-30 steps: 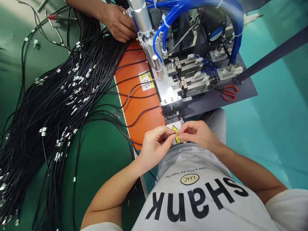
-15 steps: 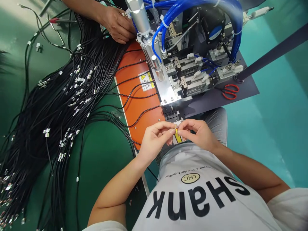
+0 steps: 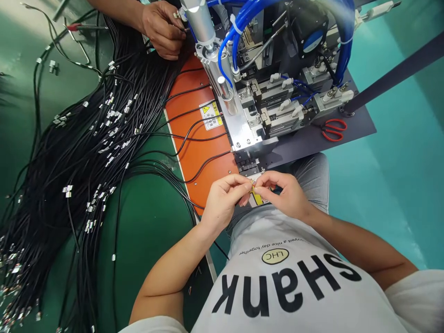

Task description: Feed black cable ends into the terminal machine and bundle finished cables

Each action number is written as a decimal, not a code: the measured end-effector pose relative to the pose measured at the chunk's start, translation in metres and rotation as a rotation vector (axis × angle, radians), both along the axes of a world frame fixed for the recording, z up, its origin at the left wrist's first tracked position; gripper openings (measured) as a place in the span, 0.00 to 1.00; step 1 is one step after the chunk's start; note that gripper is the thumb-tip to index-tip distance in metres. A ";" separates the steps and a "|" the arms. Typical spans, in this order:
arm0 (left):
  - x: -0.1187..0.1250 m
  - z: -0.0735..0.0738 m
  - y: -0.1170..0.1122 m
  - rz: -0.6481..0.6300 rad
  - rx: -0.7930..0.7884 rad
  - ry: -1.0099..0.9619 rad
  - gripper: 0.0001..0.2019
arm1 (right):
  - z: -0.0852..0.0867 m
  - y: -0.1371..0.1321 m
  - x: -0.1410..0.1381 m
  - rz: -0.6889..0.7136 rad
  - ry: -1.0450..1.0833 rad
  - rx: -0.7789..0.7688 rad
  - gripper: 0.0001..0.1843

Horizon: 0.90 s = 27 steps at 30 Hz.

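From where I stood, the person's two hands met just in front of their waist, close to the near end of the machine (image 3: 241, 127). The left hand (image 3: 220, 201) had its thumb and forefinger pinched together on some thin wires (image 3: 253, 183), and the right hand (image 3: 289, 194) pinched at the same spot from the other side, the fingertips almost touching. The wires were so small and so covered by the fingers that I could not tell their exact form. Just below the fingertips a yellow-marked label (image 3: 257, 199) showed, partly hidden by the hands.

Beyond the left hand, an orange plate (image 3: 211, 164) stretched along the machine, with several black cables running over it to the machine's edge and a warning label (image 3: 211, 115) stuck on it. A great spread of black cables (image 3: 62, 152), many with silvery ends, covered much of the green surface (image 3: 152, 240) to the left. Farther up, a co-worker's hand (image 3: 164, 32) was bent beside the machine; I could not tell what it held. Blue tubes (image 3: 258, 16) arched overhead, and red-handled scissors (image 3: 336, 130) lay on a dark plate (image 3: 298, 145) to the right.
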State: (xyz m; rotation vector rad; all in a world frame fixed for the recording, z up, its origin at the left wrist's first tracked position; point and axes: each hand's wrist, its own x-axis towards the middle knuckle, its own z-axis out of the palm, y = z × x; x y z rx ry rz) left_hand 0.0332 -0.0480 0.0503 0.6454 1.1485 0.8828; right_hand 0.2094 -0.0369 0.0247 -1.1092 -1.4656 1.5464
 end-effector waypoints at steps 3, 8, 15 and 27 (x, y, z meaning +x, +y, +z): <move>0.000 0.001 0.002 0.004 -0.044 -0.056 0.08 | 0.001 0.001 0.000 0.004 -0.014 0.016 0.04; -0.001 -0.001 0.004 0.001 -0.115 -0.110 0.08 | 0.002 0.001 -0.001 0.010 -0.024 0.028 0.04; -0.007 -0.005 0.008 -0.066 -0.172 -0.190 0.07 | 0.001 0.003 0.001 0.014 -0.038 0.070 0.04; 0.003 -0.002 -0.005 0.031 0.066 0.159 0.09 | 0.000 -0.001 0.001 -0.020 -0.040 0.043 0.03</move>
